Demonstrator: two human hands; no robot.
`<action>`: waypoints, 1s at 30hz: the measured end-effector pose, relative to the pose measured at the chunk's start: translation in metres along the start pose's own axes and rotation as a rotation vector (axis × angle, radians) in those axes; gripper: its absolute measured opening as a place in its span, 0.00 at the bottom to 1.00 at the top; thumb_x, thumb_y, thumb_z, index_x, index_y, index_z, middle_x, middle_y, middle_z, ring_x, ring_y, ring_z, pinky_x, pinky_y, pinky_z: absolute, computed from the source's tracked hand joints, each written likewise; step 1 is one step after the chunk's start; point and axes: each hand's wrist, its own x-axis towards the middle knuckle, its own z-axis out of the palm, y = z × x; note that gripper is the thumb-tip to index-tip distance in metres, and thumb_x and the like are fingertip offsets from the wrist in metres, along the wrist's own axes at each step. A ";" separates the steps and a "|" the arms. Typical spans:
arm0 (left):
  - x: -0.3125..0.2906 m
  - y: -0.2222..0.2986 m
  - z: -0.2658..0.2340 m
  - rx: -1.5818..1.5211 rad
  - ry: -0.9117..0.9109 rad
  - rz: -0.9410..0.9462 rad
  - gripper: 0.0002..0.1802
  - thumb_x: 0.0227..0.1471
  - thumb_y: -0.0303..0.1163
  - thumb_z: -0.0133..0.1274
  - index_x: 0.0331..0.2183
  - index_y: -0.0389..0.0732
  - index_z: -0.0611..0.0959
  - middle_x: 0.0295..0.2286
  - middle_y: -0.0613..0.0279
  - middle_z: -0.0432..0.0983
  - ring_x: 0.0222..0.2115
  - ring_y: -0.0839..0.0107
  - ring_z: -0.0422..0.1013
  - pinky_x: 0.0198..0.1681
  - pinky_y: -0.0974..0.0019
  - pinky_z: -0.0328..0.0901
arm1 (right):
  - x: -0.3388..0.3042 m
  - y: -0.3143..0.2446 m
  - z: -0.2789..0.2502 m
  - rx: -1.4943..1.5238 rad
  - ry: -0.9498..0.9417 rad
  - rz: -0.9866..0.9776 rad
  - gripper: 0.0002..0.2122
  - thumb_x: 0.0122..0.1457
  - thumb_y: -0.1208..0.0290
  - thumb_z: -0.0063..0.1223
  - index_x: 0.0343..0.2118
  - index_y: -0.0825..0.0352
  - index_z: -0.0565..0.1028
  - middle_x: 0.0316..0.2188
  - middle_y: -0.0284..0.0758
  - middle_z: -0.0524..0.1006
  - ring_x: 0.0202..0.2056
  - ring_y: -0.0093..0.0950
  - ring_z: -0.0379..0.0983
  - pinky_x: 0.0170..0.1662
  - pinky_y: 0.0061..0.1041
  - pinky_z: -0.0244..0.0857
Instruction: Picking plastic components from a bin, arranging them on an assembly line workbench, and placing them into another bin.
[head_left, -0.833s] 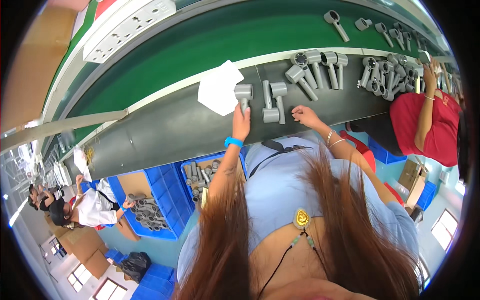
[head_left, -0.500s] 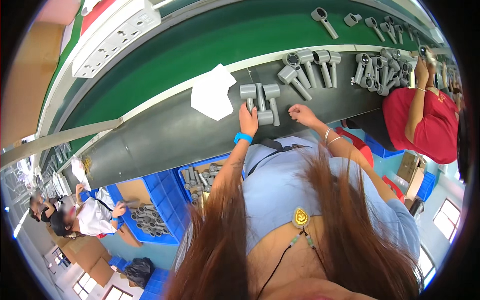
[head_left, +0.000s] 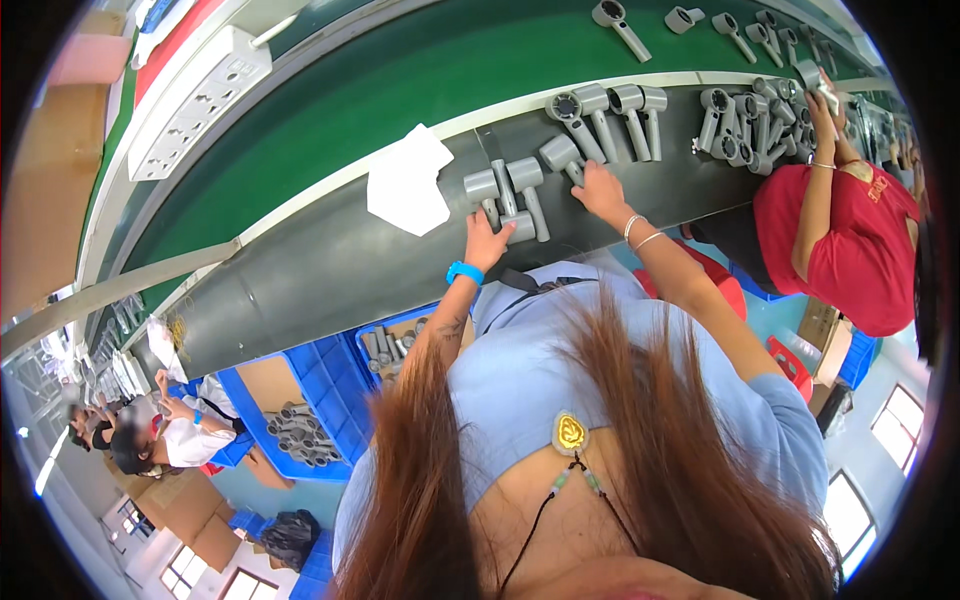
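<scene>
My left hand (head_left: 487, 240) rests on the grey work ledge (head_left: 330, 270), fingers around the handle of a grey hair-dryer housing (head_left: 486, 190). A second grey housing (head_left: 528, 190) lies right beside it. My right hand (head_left: 600, 190) reaches to a third grey housing (head_left: 562, 157) and touches its handle. A blue band (head_left: 464, 271) sits on my left wrist, thin bracelets (head_left: 640, 232) on the right. A white cloth (head_left: 408, 183) lies left of the housings.
More grey housings (head_left: 610, 110) lie in a row further right, and a heap (head_left: 740, 125) sits before a person in red (head_left: 840, 240). A green conveyor belt (head_left: 400, 90) runs behind the ledge. Blue bins (head_left: 300, 430) with grey parts stand below.
The view has shifted, so the ledge and housings sit lower left in frame. My left hand has come down onto the housing's handle; my right hand has reached to the third housing.
</scene>
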 end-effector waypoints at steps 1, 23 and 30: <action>-0.001 -0.001 -0.001 0.004 0.000 -0.001 0.42 0.40 0.43 0.57 0.51 0.29 0.59 0.42 0.40 0.59 0.43 0.45 0.60 0.48 0.56 0.57 | -0.008 -0.004 -0.002 0.038 -0.067 0.059 0.19 0.45 0.67 0.55 0.38 0.69 0.64 0.37 0.48 0.70 0.35 0.47 0.70 0.38 0.40 0.66; -0.016 0.041 -0.013 0.084 0.330 0.307 0.23 0.42 0.27 0.53 0.43 0.36 0.69 0.42 0.47 0.62 0.45 0.51 0.59 0.50 0.58 0.56 | 0.076 -0.025 -0.052 0.061 -0.691 -0.150 0.25 0.34 0.69 0.67 0.38 0.71 0.69 0.27 0.42 0.75 0.30 0.36 0.73 0.31 0.29 0.66; -0.017 0.032 0.003 0.039 0.299 0.247 0.22 0.42 0.27 0.54 0.42 0.36 0.70 0.42 0.46 0.61 0.46 0.51 0.58 0.50 0.58 0.55 | -0.002 -0.004 0.005 0.278 -0.216 -0.129 0.40 0.41 0.53 0.62 0.53 0.69 0.54 0.45 0.54 0.65 0.47 0.45 0.64 0.50 0.36 0.58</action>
